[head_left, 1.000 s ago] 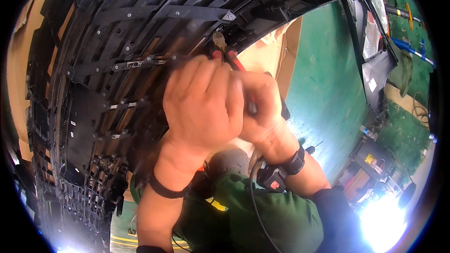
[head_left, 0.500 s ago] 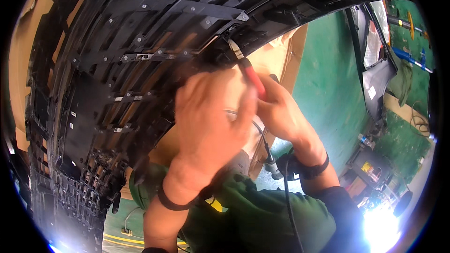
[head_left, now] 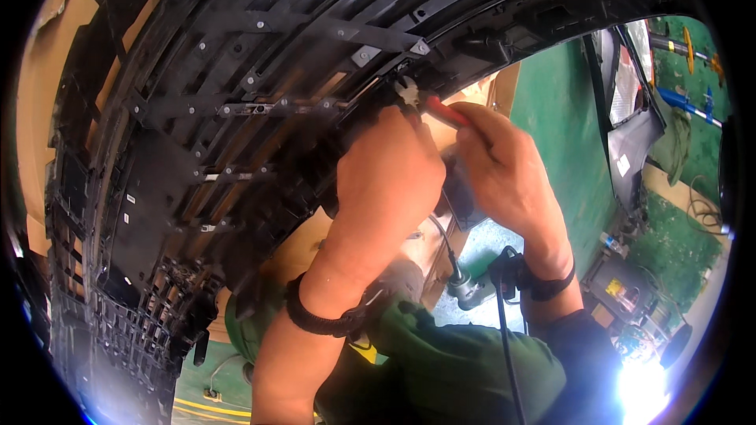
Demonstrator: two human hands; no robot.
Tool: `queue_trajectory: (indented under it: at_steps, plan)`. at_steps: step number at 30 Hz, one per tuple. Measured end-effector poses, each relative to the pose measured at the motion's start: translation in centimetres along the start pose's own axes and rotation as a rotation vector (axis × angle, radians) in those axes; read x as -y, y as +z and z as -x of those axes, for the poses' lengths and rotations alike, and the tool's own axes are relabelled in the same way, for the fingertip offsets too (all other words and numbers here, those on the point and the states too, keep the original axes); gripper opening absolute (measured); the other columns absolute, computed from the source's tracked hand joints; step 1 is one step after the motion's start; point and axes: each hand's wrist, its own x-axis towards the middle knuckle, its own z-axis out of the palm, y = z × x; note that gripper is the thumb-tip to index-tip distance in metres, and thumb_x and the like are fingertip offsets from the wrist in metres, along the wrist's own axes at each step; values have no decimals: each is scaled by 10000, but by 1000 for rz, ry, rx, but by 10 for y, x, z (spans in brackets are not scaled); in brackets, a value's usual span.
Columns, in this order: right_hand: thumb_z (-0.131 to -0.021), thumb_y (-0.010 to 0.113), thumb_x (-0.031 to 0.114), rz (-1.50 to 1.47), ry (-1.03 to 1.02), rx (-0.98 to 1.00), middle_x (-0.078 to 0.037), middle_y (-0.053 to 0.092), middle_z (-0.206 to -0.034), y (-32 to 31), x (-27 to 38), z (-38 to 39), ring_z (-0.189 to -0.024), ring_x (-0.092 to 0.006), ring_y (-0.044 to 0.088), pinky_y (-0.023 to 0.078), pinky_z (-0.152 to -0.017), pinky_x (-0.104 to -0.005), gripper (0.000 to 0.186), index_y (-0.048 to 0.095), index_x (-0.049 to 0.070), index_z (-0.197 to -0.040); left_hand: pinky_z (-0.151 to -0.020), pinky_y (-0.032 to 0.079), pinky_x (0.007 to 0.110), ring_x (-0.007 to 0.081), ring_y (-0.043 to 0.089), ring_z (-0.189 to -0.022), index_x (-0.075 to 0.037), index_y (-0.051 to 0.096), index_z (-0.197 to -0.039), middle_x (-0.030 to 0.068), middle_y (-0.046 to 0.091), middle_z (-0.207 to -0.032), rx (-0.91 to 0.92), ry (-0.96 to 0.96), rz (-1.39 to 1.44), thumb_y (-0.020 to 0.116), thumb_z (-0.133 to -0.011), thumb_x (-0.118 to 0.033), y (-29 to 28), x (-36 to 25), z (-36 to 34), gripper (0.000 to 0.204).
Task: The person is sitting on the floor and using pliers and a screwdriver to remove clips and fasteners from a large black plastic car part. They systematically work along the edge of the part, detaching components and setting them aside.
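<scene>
My right hand (head_left: 508,165) is closed round the red handles of a pair of pliers (head_left: 447,112). Their silver jaws look parted and point at the inner edge of a large black plastic ribbed panel (head_left: 150,197). Just below the jaws, my left hand (head_left: 394,161) is turned with its back to me. Its fingers are curled in toward the panel edge and mostly hidden, so what they grip cannot be made out.
Brown cardboard (head_left: 504,88) lies beneath and beside the panel on a green floor (head_left: 555,118). A dark cable with a grey connector (head_left: 468,287) hangs near my right wrist. At right stand another dark panel (head_left: 630,138) and a blue clamp bar (head_left: 685,102). A bright light glares at lower right.
The pliers have tilted, their head moving slightly right and down and their jaws now parted. My left hand has moved up and right to beside the jaws. My right hand has risen to the right.
</scene>
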Motion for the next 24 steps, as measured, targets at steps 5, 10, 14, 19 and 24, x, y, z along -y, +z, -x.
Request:
queue_trajectory:
  at_steps: [5,10,14,19,24]
  plan:
    - [-974,592,77,51,-76,-111,-260,684,-932,2,-1,-3,-902,-450,660,522,-819,-483,229,695,-27,-1150,-887,516,552,504,667,-1011,31,648,-1082,287,719,-993,20,-1,-71,513,-1062,-278,-1,-1,-2,338]
    - [-956,596,63,79,-171,-147,-252,683,-907,2,-1,-4,-882,-445,656,518,-797,-489,228,700,-25,-1138,-859,505,568,514,662,-976,42,640,-1060,294,710,-955,-4,13,-55,510,-1061,-267,-1,1,0,335]
    - [-946,595,56,86,-206,-146,-252,681,-899,3,1,-8,-871,-443,653,516,-788,-490,227,698,-30,-1129,-840,496,583,532,647,-960,50,631,-1031,312,696,-931,-21,55,-45,512,-1055,-248,-2,2,-1,323]
    - [-941,595,56,97,-214,-157,-257,678,-899,7,-2,-12,-866,-447,650,514,-782,-491,231,696,-36,-1127,-836,495,589,540,640,-958,55,624,-988,325,687,-925,-45,80,-53,518,-1047,-239,1,5,-4,319]
    - [-940,598,64,87,-144,-151,-260,679,-904,9,0,-13,-873,-452,650,515,-791,-498,236,697,-39,-1127,-839,493,592,540,641,-953,50,630,-973,321,689,-921,-39,82,-68,523,-1045,-241,2,6,-7,318]
